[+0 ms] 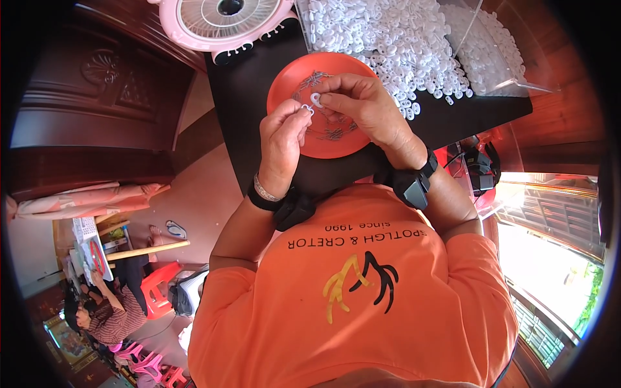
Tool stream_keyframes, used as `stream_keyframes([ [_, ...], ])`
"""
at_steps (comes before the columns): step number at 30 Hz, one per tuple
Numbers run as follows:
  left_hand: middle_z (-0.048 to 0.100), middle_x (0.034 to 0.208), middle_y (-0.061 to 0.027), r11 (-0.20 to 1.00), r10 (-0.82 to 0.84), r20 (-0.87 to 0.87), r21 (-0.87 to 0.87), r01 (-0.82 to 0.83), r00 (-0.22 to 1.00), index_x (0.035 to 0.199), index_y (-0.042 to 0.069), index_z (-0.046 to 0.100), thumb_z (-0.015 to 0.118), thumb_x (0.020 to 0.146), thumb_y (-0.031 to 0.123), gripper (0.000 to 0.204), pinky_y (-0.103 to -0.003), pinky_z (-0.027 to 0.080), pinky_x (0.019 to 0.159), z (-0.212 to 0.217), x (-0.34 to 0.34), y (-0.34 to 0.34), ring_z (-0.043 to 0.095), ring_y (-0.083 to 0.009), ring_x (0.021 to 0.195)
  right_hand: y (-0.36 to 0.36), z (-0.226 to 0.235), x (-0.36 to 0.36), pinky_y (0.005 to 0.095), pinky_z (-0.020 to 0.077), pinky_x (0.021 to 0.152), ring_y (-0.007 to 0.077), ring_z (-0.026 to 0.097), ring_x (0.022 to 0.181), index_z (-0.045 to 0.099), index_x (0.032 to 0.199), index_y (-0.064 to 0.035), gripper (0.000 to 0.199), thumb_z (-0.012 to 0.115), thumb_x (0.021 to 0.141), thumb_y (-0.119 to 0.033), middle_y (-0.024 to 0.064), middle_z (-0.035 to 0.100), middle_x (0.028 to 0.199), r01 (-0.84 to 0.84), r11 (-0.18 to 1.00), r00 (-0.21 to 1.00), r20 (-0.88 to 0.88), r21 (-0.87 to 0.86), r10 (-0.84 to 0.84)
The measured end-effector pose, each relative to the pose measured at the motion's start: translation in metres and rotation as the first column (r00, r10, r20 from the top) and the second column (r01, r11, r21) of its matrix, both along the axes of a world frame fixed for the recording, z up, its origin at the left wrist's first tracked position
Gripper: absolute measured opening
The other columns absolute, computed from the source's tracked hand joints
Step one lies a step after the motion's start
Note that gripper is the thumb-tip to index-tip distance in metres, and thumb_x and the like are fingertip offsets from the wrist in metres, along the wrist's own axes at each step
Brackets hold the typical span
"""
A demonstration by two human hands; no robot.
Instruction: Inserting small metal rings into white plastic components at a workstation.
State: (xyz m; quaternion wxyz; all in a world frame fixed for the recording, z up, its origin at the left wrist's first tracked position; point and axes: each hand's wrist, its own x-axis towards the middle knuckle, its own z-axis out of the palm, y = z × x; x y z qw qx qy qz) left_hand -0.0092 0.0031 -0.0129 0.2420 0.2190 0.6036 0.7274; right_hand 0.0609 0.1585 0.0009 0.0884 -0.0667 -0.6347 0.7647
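Fingertips of the right hand (362,107) pinch a small white plastic ring (315,99), its grip closed on it above the orange plate (291,77). At about eight o'clock from the ring, the left hand (281,139) holds a small metal clip (306,110) between thumb and forefinger, just beside the ring. More thin metal pieces (333,134) lie on the plate. The plate rests on the black counter (246,97). At one o'clock from the plate spreads a heap of white rings (401,45); at eleven o'clock stands a pink fan (223,19).
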Motion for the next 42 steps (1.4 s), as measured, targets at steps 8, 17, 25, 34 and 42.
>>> stream_keyframes([
  [8,0.046,0.064,0.0012,0.995,-0.044,-0.103,-0.092,0.035,0.994,0.074,0.001,0.054,0.052,0.087,0.013,0.017,-0.021,0.031,0.050,0.001,0.000,-0.003,0.037,-0.0041,0.053,0.000,0.005,0.001,0.0212,0.0486,0.072,0.0070,0.060,0.081,0.066,0.097,0.0011,0.015,0.063,0.085,-0.008,0.0032,0.066,0.088,0.006,0.999,1.000,-0.022,0.046,-0.005],
  [17,0.045,0.063,0.0018,0.999,-0.030,-0.070,-0.014,0.030,0.997,0.079,0.000,0.056,0.051,0.090,0.014,0.018,-0.021,0.032,0.051,-0.001,0.003,0.000,0.038,-0.0047,0.055,-0.006,0.001,-0.001,0.0224,0.0489,0.073,0.0086,0.061,0.083,0.066,0.096,0.0022,0.013,0.062,0.085,-0.005,0.0043,0.066,0.087,0.000,0.993,0.993,-0.119,0.115,0.014],
  [25,0.051,0.067,-0.0007,0.999,-0.020,-0.021,0.038,0.021,1.000,0.086,-0.001,0.059,0.049,0.091,0.014,0.019,-0.022,0.038,0.055,-0.002,0.004,0.002,0.044,-0.0071,0.057,-0.016,-0.008,0.001,0.0252,0.0497,0.071,0.0114,0.061,0.080,0.064,0.099,0.0036,0.017,0.064,0.083,-0.003,0.0059,0.062,0.088,0.134,0.968,0.966,-0.246,0.210,-0.081],
  [34,0.058,0.074,-0.0037,0.991,-0.106,0.056,0.087,0.101,0.993,0.089,-0.001,0.061,0.047,0.091,0.017,0.023,-0.023,0.043,0.058,0.000,-0.002,-0.001,0.053,-0.0100,0.061,-0.007,0.005,0.005,0.0248,0.0506,0.078,0.0129,0.061,0.090,0.062,0.112,-0.0021,0.032,0.064,0.080,0.000,0.0074,0.058,0.104,0.025,0.875,0.978,-0.191,0.483,0.078],
  [42,0.063,0.080,-0.0061,0.994,0.043,0.138,0.094,-0.057,0.989,0.090,-0.005,0.063,0.051,0.089,0.015,0.023,-0.021,0.043,0.057,0.005,0.007,0.006,0.056,-0.0102,0.061,-0.023,0.002,-0.001,0.0330,0.0523,0.066,0.0263,0.064,0.077,0.063,0.104,-0.0013,0.031,0.068,0.073,-0.006,0.0125,0.062,0.091,0.331,0.584,0.917,-0.399,0.741,-0.014],
])
